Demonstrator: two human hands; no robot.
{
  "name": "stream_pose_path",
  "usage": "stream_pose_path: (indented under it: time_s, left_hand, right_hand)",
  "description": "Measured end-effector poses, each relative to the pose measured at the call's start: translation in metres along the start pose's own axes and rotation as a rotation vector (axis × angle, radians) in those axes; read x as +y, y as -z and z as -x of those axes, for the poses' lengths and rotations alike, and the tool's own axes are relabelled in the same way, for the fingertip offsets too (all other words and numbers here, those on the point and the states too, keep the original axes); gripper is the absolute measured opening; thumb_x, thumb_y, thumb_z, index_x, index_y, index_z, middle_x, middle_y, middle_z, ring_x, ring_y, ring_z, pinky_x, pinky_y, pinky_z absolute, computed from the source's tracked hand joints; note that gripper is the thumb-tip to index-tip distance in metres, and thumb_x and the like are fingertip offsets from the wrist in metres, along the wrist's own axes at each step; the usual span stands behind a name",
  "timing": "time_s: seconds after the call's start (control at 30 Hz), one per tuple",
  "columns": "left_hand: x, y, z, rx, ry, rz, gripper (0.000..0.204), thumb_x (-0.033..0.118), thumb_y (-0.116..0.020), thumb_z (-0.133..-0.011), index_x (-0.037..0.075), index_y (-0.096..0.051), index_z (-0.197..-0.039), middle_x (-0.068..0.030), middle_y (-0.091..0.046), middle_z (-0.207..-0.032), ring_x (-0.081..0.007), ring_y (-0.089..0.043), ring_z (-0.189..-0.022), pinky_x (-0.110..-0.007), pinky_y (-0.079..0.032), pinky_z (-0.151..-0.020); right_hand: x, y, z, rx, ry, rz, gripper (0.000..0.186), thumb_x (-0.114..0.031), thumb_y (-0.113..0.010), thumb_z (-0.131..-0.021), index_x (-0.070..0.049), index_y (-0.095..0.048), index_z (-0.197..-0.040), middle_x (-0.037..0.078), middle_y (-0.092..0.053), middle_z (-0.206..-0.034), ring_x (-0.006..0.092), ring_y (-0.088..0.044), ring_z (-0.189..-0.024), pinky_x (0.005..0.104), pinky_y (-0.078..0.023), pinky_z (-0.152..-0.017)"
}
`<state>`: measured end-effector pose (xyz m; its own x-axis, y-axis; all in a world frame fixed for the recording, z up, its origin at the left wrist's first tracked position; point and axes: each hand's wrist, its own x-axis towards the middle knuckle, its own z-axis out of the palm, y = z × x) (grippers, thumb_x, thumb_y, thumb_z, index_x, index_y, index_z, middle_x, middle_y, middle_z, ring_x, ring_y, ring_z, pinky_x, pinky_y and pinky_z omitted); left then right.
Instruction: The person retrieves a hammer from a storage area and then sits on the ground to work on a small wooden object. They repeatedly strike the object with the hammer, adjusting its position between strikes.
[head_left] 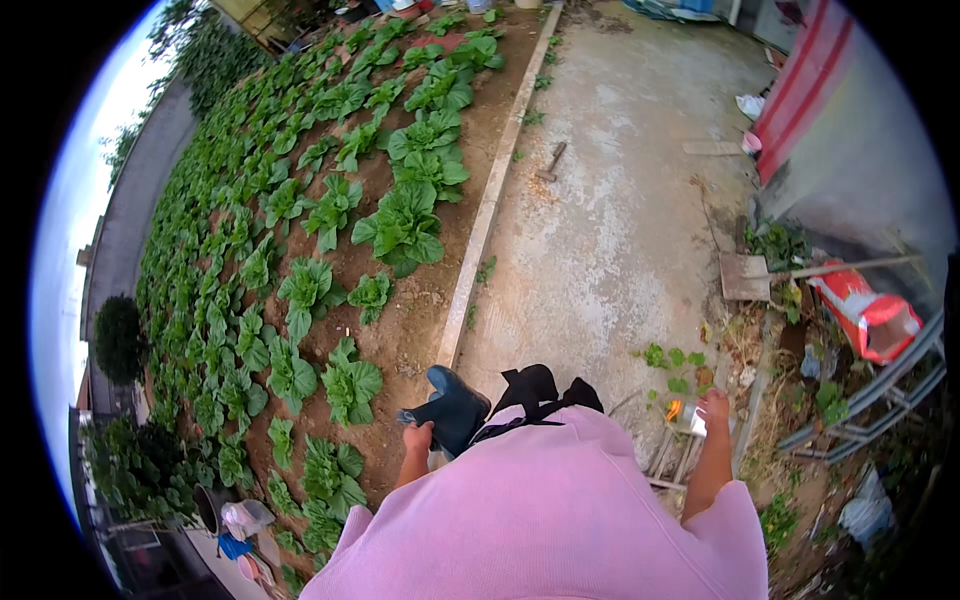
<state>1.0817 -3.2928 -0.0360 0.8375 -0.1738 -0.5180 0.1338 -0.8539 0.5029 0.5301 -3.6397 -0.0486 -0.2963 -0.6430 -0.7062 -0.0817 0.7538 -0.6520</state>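
My left hand (418,437) is closed beside a dark rubber boot (456,408) on my foot. A dark, narrow thing (407,415) shows at its fingertips; I cannot make out what it is. Out to the right, my right hand (713,406) grips a clear plastic container (687,419) with an orange part at its top. Pink clothing (550,500) with black straps (540,395) covers the lower middle of the view and hides my other foot.
Leafy green cabbages (400,225) grow in soil on the left, bordered by a concrete curb (490,215). A hammer-like tool (551,163) lies on the concrete path (620,230). To the right are a shovel (745,277), a red sack (865,315) and a metal frame (870,395).
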Motion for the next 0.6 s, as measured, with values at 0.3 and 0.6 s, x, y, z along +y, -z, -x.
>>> stream_pose_path:
  time_s: [0.3,0.6]
  left_hand:
    - [0.174,-0.126,-0.054,-0.083,0.124,-0.278,0.036,0.025,-0.059,-0.065,0.003,-0.060,-0.094,-0.0165,-0.061,-0.089,-0.0295,-0.059,-0.083,-0.035,-0.045,-0.075]
    - [0.432,-0.235,-0.128,-0.211,0.008,-0.482,0.034,0.021,-0.050,-0.065,0.004,-0.060,-0.093,-0.0176,-0.058,-0.097,-0.0315,-0.054,-0.094,-0.037,-0.043,-0.080]
  right_hand:
    - [-0.303,-0.077,-0.137,-0.219,0.420,0.046,0.029,-0.024,-0.045,-0.086,-0.009,-0.043,-0.111,0.006,-0.056,-0.088,0.0120,-0.054,-0.062,0.0231,-0.043,-0.053]
    - [-0.177,-0.057,-0.208,-0.096,-0.572,0.255,0.011,-0.013,-0.045,-0.078,-0.008,-0.050,-0.086,0.009,-0.053,-0.068,0.0192,-0.052,-0.054,0.0339,-0.043,-0.050]
